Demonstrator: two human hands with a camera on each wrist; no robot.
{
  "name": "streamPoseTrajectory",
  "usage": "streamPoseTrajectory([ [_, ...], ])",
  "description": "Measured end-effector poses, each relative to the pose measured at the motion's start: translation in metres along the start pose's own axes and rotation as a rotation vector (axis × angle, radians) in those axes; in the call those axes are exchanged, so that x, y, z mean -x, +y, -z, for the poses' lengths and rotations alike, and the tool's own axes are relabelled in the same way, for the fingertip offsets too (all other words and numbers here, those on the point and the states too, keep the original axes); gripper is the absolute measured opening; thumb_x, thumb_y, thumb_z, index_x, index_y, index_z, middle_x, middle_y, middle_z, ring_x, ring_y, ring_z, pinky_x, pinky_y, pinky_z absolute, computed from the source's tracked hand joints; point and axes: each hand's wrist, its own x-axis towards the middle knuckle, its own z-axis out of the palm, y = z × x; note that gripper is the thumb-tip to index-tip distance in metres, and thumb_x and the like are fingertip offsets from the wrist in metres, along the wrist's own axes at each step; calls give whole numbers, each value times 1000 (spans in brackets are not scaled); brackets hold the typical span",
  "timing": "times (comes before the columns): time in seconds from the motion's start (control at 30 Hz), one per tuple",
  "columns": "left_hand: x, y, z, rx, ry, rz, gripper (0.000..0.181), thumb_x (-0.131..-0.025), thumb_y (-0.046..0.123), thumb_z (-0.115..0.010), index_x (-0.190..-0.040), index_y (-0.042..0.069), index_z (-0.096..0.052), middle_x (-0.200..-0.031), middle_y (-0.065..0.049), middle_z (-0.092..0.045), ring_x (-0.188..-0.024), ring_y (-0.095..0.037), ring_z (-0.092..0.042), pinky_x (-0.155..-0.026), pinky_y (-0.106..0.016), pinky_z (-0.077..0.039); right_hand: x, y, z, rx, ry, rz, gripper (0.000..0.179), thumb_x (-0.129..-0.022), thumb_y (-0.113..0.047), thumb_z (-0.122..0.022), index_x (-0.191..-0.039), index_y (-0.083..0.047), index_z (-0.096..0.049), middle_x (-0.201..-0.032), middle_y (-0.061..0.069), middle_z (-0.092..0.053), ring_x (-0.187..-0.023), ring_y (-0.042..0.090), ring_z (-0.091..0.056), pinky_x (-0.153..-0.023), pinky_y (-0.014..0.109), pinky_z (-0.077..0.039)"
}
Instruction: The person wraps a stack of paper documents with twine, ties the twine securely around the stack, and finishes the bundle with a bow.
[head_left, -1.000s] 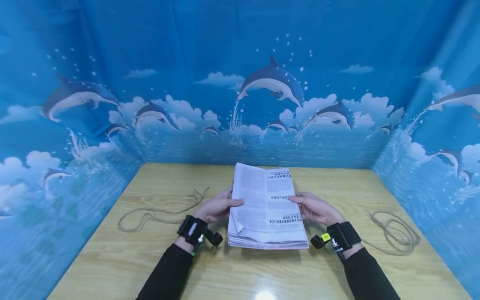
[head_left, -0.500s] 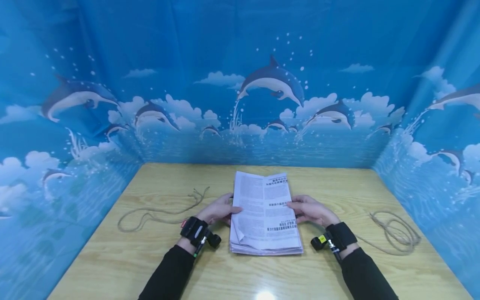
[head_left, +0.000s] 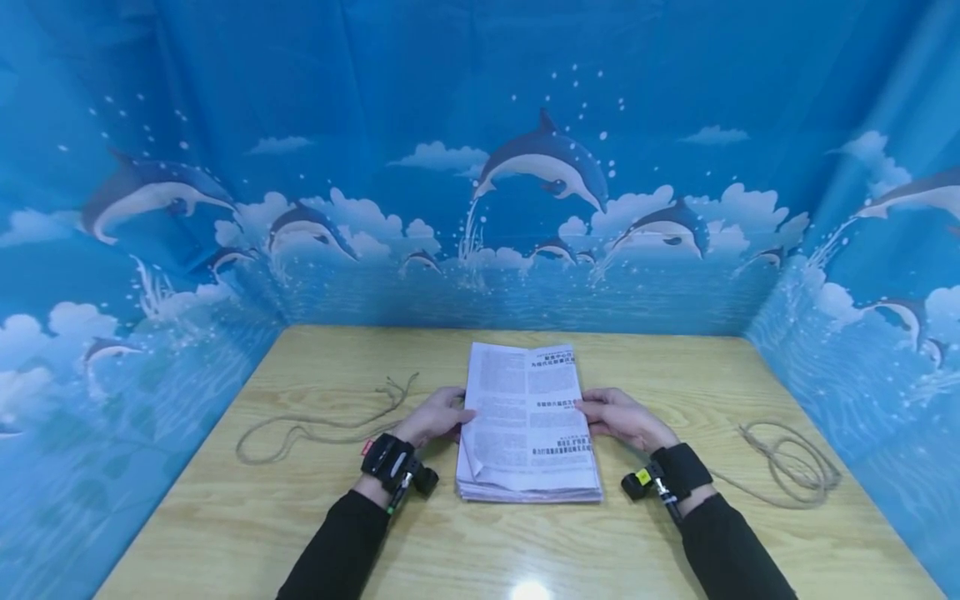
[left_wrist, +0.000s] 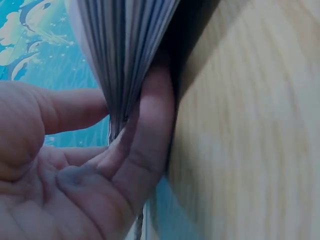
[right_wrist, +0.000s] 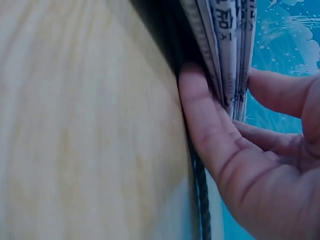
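Note:
A stack of folded newspapers (head_left: 525, 425) lies at the middle of the table, printed side up, with a turned-up flap at its lower left. My left hand (head_left: 435, 414) grips its left edge, thumb on top. In the left wrist view that hand's fingers (left_wrist: 157, 110) reach under the layered sheets (left_wrist: 125, 45). At the opposite edge my right hand (head_left: 622, 417) pinches the stack, thumb above. The right wrist view shows its fingers (right_wrist: 200, 105) beneath the folded papers (right_wrist: 225, 45), close over the tabletop.
On the wooden table (head_left: 262, 533), a loose twine (head_left: 300, 423) lies to the left. A coiled twine (head_left: 795, 467) is at the right, its strand running toward the stack. A blue dolphin-print curtain (head_left: 420, 208) encloses the back and sides.
The newspaper stack has come down from a raised, tilted pose to near the table, then shifted slightly left. Both hands have stayed on its edges.

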Motion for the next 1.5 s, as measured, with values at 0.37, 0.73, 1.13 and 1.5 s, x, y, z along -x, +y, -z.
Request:
streamPoseTrajectory([
  [0.37,4,2,17,-534,183,-168,23,-82,2,-68,-104,1,-72,-84,-7,-69,-74,-17,-62,-67,-30,-51,4,-4,0,473,69,131,45,-93,2,-56,-135,14,-45,-111,20,-64,-93,19,-62,-79,31,-54],
  [0.73,2,13,8,-1046,226,-289,18,-82,-1,-63,-70,12,-63,-75,-2,-63,-74,-23,-59,-76,-44,-51,5,-17,-12,1109,173,260,10,-88,0,-61,-84,-8,-66,-78,1,-62,-71,15,-55,-65,32,-47],
  [1.13,-4,12,6,-963,197,-198,26,-88,-5,-57,-106,10,-67,-95,-9,-71,-87,-25,-67,-77,-40,-55,0,-23,-13,1097,170,130,23,-97,-3,-52,-118,-8,-60,-87,6,-65,-65,17,-52,-61,31,-42],
  [1.5,-4,14,12,-954,189,-179,44,-85,-7,-59,-123,12,-66,-114,-11,-71,-104,-30,-66,-90,-43,-53,-8,-25,-1,1039,103,64,17,-102,-7,-47,-103,-17,-60,-91,6,-63,-67,18,-49,-65,32,-38],
])
